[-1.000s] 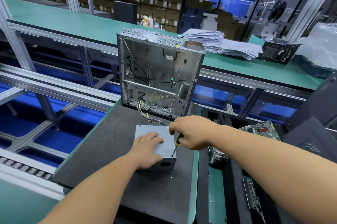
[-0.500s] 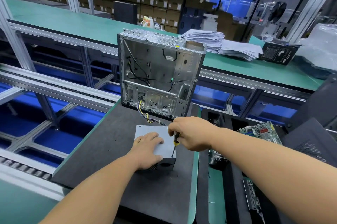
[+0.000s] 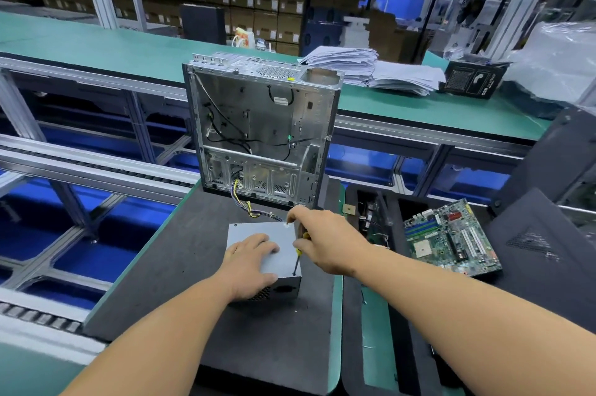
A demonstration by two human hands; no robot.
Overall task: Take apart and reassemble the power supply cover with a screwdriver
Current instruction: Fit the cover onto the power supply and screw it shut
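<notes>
The power supply lies flat on the dark mat near the table's front edge. The left hand rests on its cover, fingers spread. The right hand pinches the screwdriver, its tip at the cover's front right corner.

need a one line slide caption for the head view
Left hand steadies the power supply while the right hand sets a screwdriver on its near right corner, open case behind.
</notes>
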